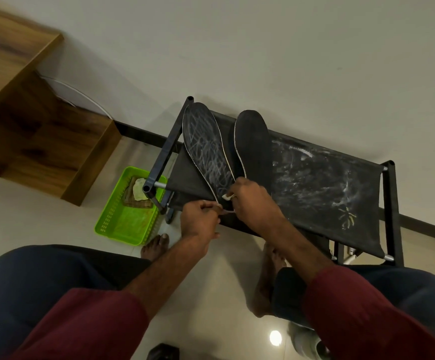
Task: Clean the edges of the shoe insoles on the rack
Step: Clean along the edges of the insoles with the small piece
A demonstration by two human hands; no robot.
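I see the rack (315, 203) against the wall w/ both insoles on its top fabric shelf, toes toward the wall, heels toward me. Scribbled insole (206, 149) lies on the left, whitish scrawl all over it; plain insole (254, 144) sits just beside it on the right. L hand (199, 222) pinches the scribbled insole's heel edge, fingers curled. R hand (252, 201) has fingers curled round a small pale wipe (228, 196), pressed at that same heel. Shelf fabric further right shows white smears. Green basket (125, 219) w/ a rag (139, 192) inside stands on the floor left of the rack, near a wooden cabinet (42, 141)
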